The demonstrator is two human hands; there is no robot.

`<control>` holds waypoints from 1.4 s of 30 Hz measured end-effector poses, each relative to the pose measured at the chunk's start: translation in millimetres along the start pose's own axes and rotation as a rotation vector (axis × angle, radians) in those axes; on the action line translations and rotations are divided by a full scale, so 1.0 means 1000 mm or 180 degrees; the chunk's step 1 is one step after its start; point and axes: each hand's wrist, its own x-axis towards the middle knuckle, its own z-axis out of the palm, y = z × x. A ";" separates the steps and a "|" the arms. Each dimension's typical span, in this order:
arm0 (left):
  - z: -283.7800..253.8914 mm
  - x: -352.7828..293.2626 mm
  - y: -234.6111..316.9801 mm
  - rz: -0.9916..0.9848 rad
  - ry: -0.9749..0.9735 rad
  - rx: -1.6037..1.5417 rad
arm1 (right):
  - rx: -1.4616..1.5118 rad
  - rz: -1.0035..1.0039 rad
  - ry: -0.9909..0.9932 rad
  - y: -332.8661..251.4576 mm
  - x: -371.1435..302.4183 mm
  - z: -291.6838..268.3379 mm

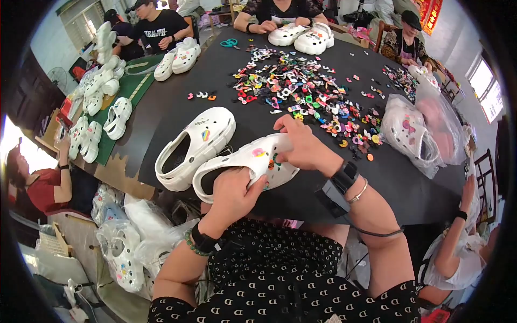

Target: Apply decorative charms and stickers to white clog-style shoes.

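Note:
A white foam clog with holes in its upper is tilted at the table's near edge. My left hand reaches into its opening, fingers hidden inside, thumb outside on the upper, gripping it. My right hand bends over the toe with curled fingers, its thumb tip beside a small green charm. What lies between those fingertips is hidden. A pink and yellow charm sits on the same upper. Just left lies a second white clog with a rainbow-striped charm.
Loose colourful shoe charms are heaped across the black table. Bagged clogs stand at the right; more clogs in plastic are below left. Teal scissors lie at the back. Several people work around the table.

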 end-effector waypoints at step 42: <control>-0.020 0.071 -0.042 -0.1789 -0.0420 -0.1806 | 0.0420 -0.0589 0.0551 0.018 -0.085 0.069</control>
